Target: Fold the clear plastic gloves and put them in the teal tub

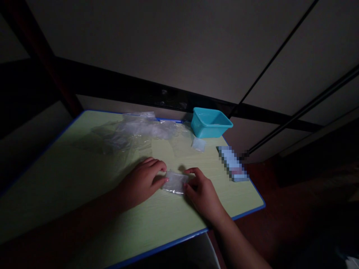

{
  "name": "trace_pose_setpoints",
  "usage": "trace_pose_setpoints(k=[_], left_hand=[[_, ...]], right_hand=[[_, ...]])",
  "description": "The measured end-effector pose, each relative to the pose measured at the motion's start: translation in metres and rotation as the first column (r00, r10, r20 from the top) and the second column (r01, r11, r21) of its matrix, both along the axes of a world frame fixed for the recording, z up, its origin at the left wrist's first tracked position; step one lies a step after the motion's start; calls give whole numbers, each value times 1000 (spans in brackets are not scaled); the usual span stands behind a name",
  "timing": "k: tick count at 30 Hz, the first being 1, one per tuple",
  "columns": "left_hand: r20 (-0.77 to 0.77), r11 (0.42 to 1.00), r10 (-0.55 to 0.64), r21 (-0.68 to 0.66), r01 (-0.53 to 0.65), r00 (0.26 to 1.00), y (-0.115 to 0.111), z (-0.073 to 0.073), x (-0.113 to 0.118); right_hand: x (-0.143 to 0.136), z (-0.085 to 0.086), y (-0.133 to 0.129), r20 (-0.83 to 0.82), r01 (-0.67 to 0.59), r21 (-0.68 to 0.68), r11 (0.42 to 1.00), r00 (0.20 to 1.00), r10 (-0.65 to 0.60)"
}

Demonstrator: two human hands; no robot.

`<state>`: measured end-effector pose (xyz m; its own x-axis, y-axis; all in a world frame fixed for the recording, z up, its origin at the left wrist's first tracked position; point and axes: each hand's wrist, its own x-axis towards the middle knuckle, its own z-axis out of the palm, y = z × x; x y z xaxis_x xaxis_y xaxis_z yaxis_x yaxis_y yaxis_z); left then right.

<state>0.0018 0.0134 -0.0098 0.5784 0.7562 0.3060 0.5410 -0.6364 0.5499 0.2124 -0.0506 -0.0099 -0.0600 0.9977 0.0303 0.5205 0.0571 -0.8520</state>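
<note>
A small, folded clear plastic bag (175,182) lies near the middle of the table, between my two hands. My left hand (143,179) holds its left edge, thumb resting on the plastic and forefinger curled at the upper corner. On the opposite side, my right hand (203,192) has its thumb and bent forefinger at the right edge of the bag. The other fingers of both hands are curled and partly hidden. Farther back spreads a loose heap of clear plastic bags (140,129). A small whitish folded packet (198,144) sits in front of the turquoise plastic basket (211,131).
The pale green table (157,220) has a blue rim and stands close to a light panelled wall or cabinet (157,48). Along its right edge lies a flat bluish object (233,164), blurred by pixelation. Dark reddish floor (269,186) shows at the right.
</note>
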Motion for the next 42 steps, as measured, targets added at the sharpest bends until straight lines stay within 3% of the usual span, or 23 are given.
trace_pose_setpoints(k=[7,13,21,29,36,42], left_hand=[[-37,997,-67,37,69,997,-4,6,2],[49,963,119,-248,-103,992,-12,6,9],[148,863,139,-503,-47,979,-15,3,11],[168,838,134,-545,-21,977,-15,2,10],[246,862,116,-507,26,962,-13,-7,10],[232,865,104,-502,27,967,-14,-6,10]], right_hand=[[-3,1,0,42,19,28,999,999,-20],[-3,2,1,67,18,32,999,998,-20],[-4,2,1,135,12,52,999,991,-19],[-4,-4,1,155,11,72,997,988,-22],[-5,-3,1,178,12,83,996,984,-26],[-7,3,0,188,-15,100,995,982,-4]])
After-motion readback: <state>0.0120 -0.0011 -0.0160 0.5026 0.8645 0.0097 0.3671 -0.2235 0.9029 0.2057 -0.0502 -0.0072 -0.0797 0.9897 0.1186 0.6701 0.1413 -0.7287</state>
